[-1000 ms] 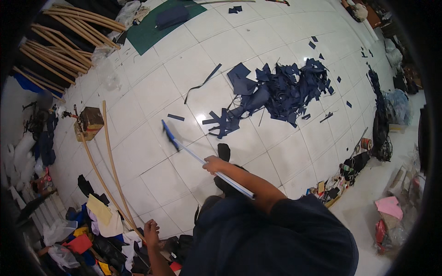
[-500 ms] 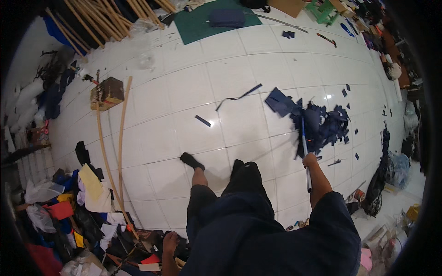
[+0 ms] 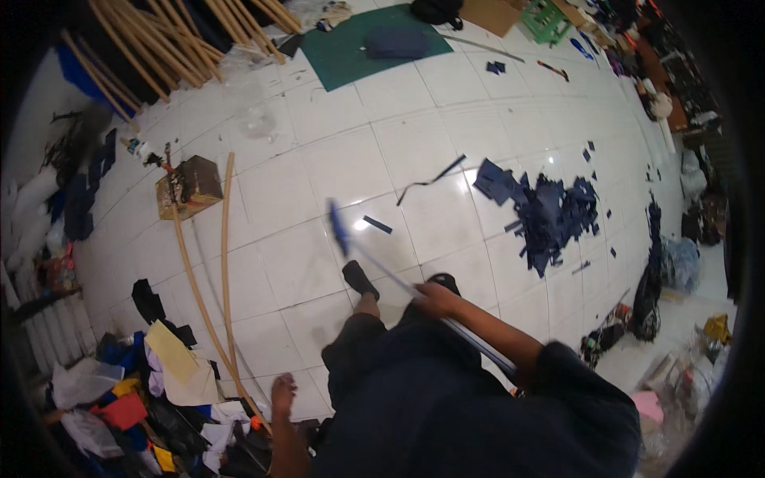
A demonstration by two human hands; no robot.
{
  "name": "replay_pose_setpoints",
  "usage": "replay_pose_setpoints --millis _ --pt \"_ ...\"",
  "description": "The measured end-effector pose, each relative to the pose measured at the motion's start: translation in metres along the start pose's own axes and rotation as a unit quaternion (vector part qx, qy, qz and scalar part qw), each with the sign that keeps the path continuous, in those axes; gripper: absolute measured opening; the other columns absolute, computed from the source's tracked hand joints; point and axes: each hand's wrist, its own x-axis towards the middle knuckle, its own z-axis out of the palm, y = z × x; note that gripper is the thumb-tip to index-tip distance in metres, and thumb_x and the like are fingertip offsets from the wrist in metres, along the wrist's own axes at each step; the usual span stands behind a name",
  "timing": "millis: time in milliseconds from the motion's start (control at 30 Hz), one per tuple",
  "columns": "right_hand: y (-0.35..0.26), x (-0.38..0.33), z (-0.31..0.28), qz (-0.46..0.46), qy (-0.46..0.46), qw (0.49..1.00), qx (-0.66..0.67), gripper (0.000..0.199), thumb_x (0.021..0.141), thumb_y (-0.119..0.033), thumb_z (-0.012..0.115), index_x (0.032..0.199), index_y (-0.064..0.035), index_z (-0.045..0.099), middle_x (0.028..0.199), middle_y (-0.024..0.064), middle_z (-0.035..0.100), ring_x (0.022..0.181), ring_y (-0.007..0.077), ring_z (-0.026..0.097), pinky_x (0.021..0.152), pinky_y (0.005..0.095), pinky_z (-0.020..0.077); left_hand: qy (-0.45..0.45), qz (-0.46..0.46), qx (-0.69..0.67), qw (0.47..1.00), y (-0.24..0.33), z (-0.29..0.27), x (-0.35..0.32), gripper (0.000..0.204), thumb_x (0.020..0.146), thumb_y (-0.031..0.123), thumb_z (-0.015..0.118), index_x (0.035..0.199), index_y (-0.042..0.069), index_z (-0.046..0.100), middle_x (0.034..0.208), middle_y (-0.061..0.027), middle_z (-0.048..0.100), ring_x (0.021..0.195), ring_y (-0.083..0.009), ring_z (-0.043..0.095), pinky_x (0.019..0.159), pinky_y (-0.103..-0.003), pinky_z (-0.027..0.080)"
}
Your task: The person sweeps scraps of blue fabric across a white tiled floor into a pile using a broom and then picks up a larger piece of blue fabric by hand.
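A broom (image 3: pixel 339 229) with a blue head and a long pale handle slants across the floor in front of my feet. My right hand (image 3: pixel 437 302) is closed round its handle, and the rear end runs back under my right forearm. Motion blurs the broom head, which is beside a short dark blue strip (image 3: pixel 378 225). To the right lies a heap of dark blue scraps (image 3: pixel 552 215), apart from the broom. A longer, bent dark strip (image 3: pixel 430 180) lies between them. My left hand (image 3: pixel 284 393) hangs low on the left, holding nothing, its fingers loosely apart.
Two long wooden poles (image 3: pixel 226 263) lie left of me near a brown box (image 3: pixel 191 188). Piled fabric (image 3: pixel 171 358) fills the lower left. Farther off are a green mat (image 3: pixel 335 60) with a dark blue stack, leaning poles (image 3: pixel 159 48), a green stool (image 3: pixel 547 21) and a hammer (image 3: pixel 553 70).
The broom has swung left, from the scrap heap to the area before my left foot, carried by my right hand. My left hand has risen slightly.
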Motion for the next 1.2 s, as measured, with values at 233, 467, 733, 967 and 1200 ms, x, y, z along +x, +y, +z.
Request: replay_pose_setpoints --millis 233,467,733,967,1200 --pt "-0.016 0.127 0.044 0.103 -0.161 0.964 -0.182 0.042 0.070 -0.024 0.058 0.104 -0.0003 0.056 0.107 0.0226 0.054 0.104 0.0361 0.050 0.090 0.0391 0.0405 0.150 0.065 -0.069 0.984 0.117 -0.103 0.001 0.026 0.083 0.025 0.050 0.104 0.010 0.051 0.079 0.0007 0.050 0.067 -0.0104 0.050 0.058 -0.023 0.040" --pt "0.118 0.018 -0.113 0.405 0.102 0.894 -0.160 0.028 0.072 -0.014 0.054 0.094 0.0039 0.054 0.070 0.0215 0.061 0.063 0.0326 0.062 0.059 0.0407 0.0507 0.029 -0.123 -0.072 0.989 -0.029 -0.120 0.037 0.025 0.082 0.028 0.051 0.098 0.009 0.055 0.075 -0.0017 0.054 0.057 -0.0142 0.053 0.044 -0.024 0.039" --pt "-0.026 0.052 -0.118 0.222 0.131 0.965 -0.043 0.050 0.078 -0.021 0.055 0.123 -0.0024 0.044 0.106 0.0229 0.056 0.094 0.0295 0.058 0.082 0.0363 0.0451 -0.127 -0.081 0.067 0.986 0.005 -0.119 0.067 0.023 0.083 0.025 0.048 0.098 0.009 0.054 0.075 -0.0052 0.053 0.059 -0.0219 0.053 0.048 -0.035 0.041" --pt "-0.073 0.325 -0.097 0.151 -0.066 0.977 0.133 0.044 0.075 -0.029 0.054 0.111 -0.0041 0.055 0.114 0.0195 0.052 0.102 0.0318 0.053 0.085 0.0353 0.0435 0.130 -0.017 0.065 0.989 0.258 -0.123 0.120 0.026 0.084 0.023 0.051 0.104 0.007 0.049 0.076 -0.0039 0.049 0.058 -0.0150 0.051 0.043 -0.025 0.038" --pt "0.173 0.352 -0.233 0.095 -0.050 0.967 -0.233 0.031 0.061 -0.021 0.065 0.089 -0.0095 0.064 0.085 0.0109 0.063 0.094 0.0292 0.056 0.082 0.0391 0.0438 0.066 0.037 0.060 0.995 0.446 -0.012 0.132 0.027 0.084 0.025 0.051 0.105 0.008 0.050 0.078 -0.0036 0.051 0.063 -0.0130 0.051 0.050 -0.024 0.040"
